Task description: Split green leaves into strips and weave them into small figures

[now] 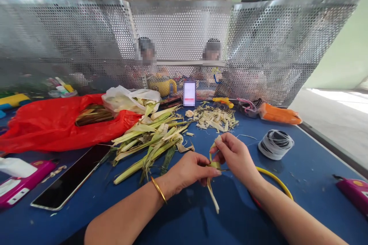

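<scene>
"Husk (213, 196) in 2 hands: what might spoil it?"

"Tearing, I'd guess. The left hand (198, 168) pinches it between thumb and fingers, and the right hand (233, 151) has its fingertips closed on the upper end, just above. Pulled opposite ways, a dry strip could split lengthwise."

"Anything else?"

"Slipping. If the left thumb eases, the folded part under it could spring loose. The thread (247, 136) beyond the right hand might catch a finger, too."

"And how does it look?"

"Pale yellow-green and narrow, broader under the left thumb, with 1 whitish tail pointing down below the grip. Whether it's a single piece, I can't tell; fingers cover the middle. The heap (155, 134) left of the grip has longer, greener leaves."
</scene>
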### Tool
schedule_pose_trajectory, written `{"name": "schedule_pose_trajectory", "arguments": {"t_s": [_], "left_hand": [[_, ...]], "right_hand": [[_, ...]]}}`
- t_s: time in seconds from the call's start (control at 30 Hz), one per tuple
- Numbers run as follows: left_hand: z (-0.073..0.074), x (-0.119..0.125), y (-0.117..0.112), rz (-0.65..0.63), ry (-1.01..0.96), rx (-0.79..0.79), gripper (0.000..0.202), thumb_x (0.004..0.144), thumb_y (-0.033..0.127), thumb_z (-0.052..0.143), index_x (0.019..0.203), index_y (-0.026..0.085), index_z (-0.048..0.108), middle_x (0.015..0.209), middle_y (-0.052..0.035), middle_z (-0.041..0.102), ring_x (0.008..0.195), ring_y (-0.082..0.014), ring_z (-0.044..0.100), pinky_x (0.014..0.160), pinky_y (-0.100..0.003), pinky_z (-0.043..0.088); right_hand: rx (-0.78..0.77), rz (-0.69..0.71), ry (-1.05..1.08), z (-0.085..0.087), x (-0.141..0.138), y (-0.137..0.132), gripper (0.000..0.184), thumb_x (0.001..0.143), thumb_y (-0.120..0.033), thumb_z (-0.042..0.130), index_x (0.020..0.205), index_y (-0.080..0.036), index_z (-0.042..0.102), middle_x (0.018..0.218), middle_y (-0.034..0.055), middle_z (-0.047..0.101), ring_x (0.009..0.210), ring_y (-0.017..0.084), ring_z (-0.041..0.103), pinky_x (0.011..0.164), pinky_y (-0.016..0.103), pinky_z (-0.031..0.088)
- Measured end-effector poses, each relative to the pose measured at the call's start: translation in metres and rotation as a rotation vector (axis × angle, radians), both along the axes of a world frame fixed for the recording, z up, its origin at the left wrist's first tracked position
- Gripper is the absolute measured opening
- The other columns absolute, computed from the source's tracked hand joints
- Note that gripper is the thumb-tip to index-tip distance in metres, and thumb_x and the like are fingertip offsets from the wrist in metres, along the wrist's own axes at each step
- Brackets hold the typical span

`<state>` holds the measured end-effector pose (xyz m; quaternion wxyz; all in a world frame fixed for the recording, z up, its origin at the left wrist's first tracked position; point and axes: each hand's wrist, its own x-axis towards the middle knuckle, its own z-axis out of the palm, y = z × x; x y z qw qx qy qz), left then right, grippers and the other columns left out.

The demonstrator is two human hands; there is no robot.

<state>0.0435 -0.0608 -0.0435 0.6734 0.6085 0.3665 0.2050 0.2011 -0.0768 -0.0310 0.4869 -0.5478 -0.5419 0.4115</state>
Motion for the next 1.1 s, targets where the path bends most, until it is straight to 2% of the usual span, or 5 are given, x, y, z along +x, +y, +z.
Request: {"name": "schedule_pose_trajectory", "arguments": {"t_s": [0.37, 0.6, 0.77, 0.9, 1.1], "left_hand": [[0.007, 0.0, 0.006, 0.24, 0.011, -0.057, 0.025, 0.062, 0.038, 0.074, 0.059, 0.015, 0.063, 0.052, 0.0016, 0.057, 0.044, -0.0076, 0.042, 0.044, -0.022, 0.028], [0.007, -0.001, 0.007, 0.265, -0.008, -0.025, 0.027, 0.064, 0.039, 0.074, 0.057, 0.016, 0.061, 0.047, 0.0032, 0.053, 0.043, -0.0078, 0.044, 0.043, -0.022, 0.028], [0.008, 0.001, 0.006, 0.285, -0.036, -0.071, 0.03, 0.06, 0.038, 0.078, 0.055, 0.015, 0.06, 0.046, 0.0032, 0.053, 0.043, -0.0081, 0.048, 0.046, -0.021, 0.036], [0.008, 0.002, 0.009, 0.418, -0.109, -0.169, 0.031, 0.058, 0.039, 0.08, 0.06, 0.014, 0.062, 0.052, 0.0008, 0.059, 0.046, -0.0094, 0.054, 0.05, -0.022, 0.042], [0.005, 0.003, 0.01, 0.513, -0.223, -0.239, 0.031, 0.052, 0.034, 0.084, 0.062, 0.012, 0.065, 0.055, 0.0009, 0.06, 0.048, -0.0073, 0.05, 0.047, -0.02, 0.037]], "right_hand": [[0.194, -0.119, -0.235, 0.003, 0.012, 0.006, 0.022, 0.085, -0.043, 0.055, 0.092, -0.022, 0.054, 0.077, -0.0003, 0.065, 0.071, 0.016, 0.062, 0.065, 0.027, 0.047], [-0.012, 0.041, -0.319, -0.004, 0.016, 0.01, 0.03, 0.082, -0.044, 0.055, 0.062, -0.021, 0.054, 0.046, -0.0058, 0.05, 0.044, 0.012, 0.049, 0.049, 0.024, 0.038], [0.198, -0.11, -0.594, -0.002, 0.015, 0.008, 0.025, 0.087, -0.04, 0.052, 0.072, -0.021, 0.062, 0.06, -0.0008, 0.062, 0.057, 0.017, 0.057, 0.056, 0.027, 0.042], [0.669, -0.181, -0.833, 0.013, 0.013, -0.004, 0.022, 0.09, -0.031, 0.053, 0.107, -0.022, 0.064, 0.096, 0.0077, 0.066, 0.087, 0.022, 0.061, 0.076, 0.034, 0.044], [0.981, 0.364, -1.331, 0.007, -0.012, -0.022, 0.025, 0.094, -0.013, 0.039, 0.101, -0.017, 0.063, 0.081, 0.0062, 0.065, 0.076, 0.02, 0.056, 0.077, 0.037, 0.038]]}}
